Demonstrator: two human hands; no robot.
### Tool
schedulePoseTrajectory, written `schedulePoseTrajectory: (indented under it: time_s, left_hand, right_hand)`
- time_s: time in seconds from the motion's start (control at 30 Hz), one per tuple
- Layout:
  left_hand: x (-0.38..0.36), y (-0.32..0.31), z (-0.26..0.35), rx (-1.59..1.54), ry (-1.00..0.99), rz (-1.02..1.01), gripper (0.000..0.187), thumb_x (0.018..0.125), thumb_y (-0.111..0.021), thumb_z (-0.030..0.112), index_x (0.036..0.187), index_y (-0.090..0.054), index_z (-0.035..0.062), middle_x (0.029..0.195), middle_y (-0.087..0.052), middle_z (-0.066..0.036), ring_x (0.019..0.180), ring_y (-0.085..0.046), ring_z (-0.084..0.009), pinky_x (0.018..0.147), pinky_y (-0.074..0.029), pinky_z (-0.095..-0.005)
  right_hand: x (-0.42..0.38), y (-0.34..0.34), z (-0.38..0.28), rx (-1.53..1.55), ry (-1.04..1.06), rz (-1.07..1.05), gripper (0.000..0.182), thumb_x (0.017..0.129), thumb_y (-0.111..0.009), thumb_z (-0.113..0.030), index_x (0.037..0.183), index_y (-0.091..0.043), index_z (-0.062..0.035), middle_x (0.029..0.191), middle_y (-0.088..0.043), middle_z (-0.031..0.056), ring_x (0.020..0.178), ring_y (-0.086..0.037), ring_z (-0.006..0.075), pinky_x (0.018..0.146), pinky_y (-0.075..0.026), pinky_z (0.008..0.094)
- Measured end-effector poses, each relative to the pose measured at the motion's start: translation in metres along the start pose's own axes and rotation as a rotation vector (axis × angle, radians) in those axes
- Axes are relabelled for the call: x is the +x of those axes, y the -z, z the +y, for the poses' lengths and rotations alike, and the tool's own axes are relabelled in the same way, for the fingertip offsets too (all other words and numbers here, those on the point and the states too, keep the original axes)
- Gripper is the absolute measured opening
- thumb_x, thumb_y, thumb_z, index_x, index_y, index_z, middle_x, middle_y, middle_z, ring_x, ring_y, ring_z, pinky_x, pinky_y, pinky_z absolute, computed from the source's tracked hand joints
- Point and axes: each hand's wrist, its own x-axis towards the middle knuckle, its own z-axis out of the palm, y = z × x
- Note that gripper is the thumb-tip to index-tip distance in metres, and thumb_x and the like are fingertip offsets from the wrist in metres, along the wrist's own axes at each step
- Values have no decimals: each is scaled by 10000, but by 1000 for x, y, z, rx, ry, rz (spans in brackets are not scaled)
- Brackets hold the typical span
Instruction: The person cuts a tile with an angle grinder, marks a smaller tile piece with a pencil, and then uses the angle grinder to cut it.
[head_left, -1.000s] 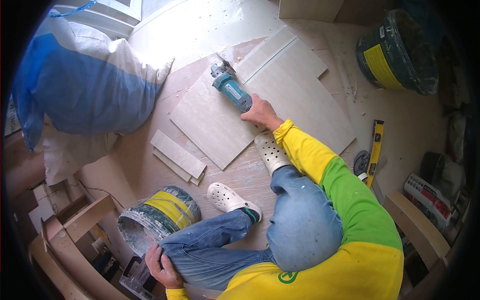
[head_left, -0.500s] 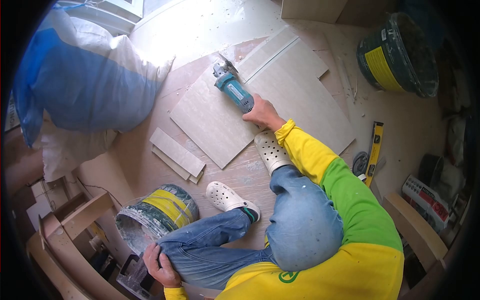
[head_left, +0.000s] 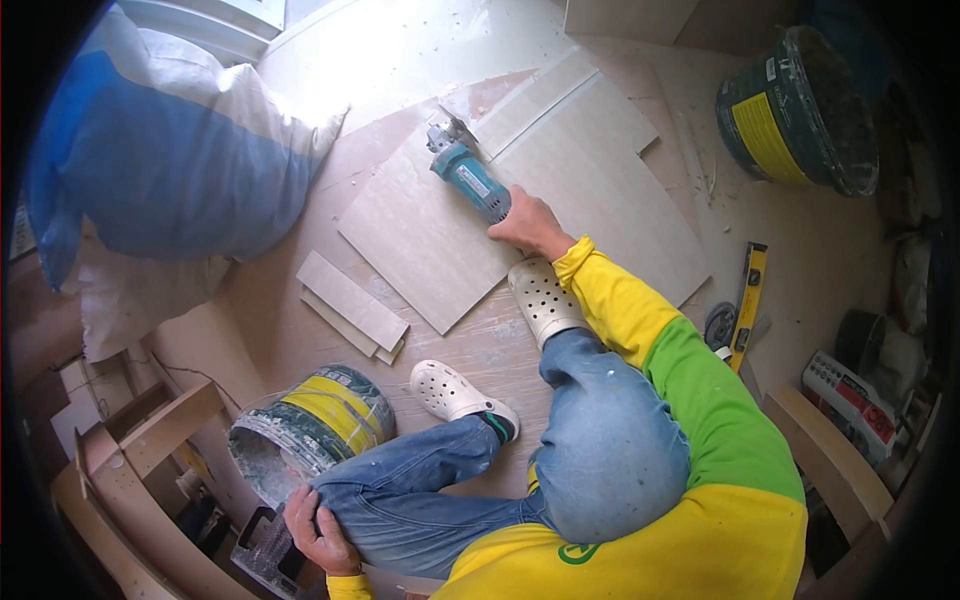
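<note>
My right hand (head_left: 535, 225) is wrapped round the rear body of a teal angle grinder (head_left: 474, 184). The grinder lies over a large beige tile (head_left: 420, 250), its disc and guard pointing away from me near the edge of a second tile (head_left: 620, 200). Along that second tile runs a narrow strip (head_left: 535, 100), parted from it by a pale line. My left hand (head_left: 320, 530) rests on my bent knee, fingers lying over the jeans and holding nothing. A plaster-smeared bucket (head_left: 340, 405) lies tipped just beyond that knee.
Narrow tile offcuts (head_left: 352, 305) lie on the dusty floor at left. A blue and white sack (head_left: 190, 170) bulges at the upper left. Another dark bucket (head_left: 765, 130) is at the upper right. A yellow spirit level (head_left: 748, 305) and a red-and-white box (head_left: 850, 405) are on the right.
Almost nothing differs. The view has shifted very slightly, and my right hand with the grinder stays in nearly the same place on the tile.
</note>
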Motion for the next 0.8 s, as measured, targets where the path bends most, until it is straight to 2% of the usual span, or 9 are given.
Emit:
schedulePoseTrajectory:
  time_s: [0.1, 0.47, 0.77, 0.8]
  left_hand:
    - [0, 0, -1, 3, -1, 1, 331, 1009, -569, 252, 1132, -675, -36, 1292, -639, -223, 1228, -584, -363, 1111, -387, -453]
    - [1, 1, 3, -11, 15, 7, 332, 1004, -568, 244, 1133, -672, -44, 1293, -637, -222, 1227, -584, -363, 1113, -383, -452]
    - [0, 0, 1, -7, 12, 6, 317, 1002, -567, 230, 1129, -672, -41, 1291, -639, -220, 1224, -586, -360, 1111, -385, -447]
    - [0, -1, 1, -8, 8, 16, 305, 989, -581, 222, 1122, -672, -37, 1270, -645, -223, 1207, -587, -376, 1100, -393, -466]
  right_hand:
    - [6, 1, -3, -1, 5, -7, 628, 666, -750, -357, 1112, -566, 44, 975, -686, 314, 933, -683, 464, 840, -550, 482]
    - [-5, 3, 0, 3, -6, -19, 636, 673, -762, -354, 1154, -563, 11, 1012, -698, 293, 963, -683, 457, 867, -552, 483]
    - [-14, 3, 7, -38, -25, -21, 640, 671, -758, -354, 1147, -565, 28, 1018, -695, 304, 968, -680, 467, 875, -551, 487]
    - [-12, 3, 6, -38, -26, -23, 640, 671, -758, -354, 1147, -565, 28, 1018, -695, 304, 968, -680, 467, 875, -551, 487]
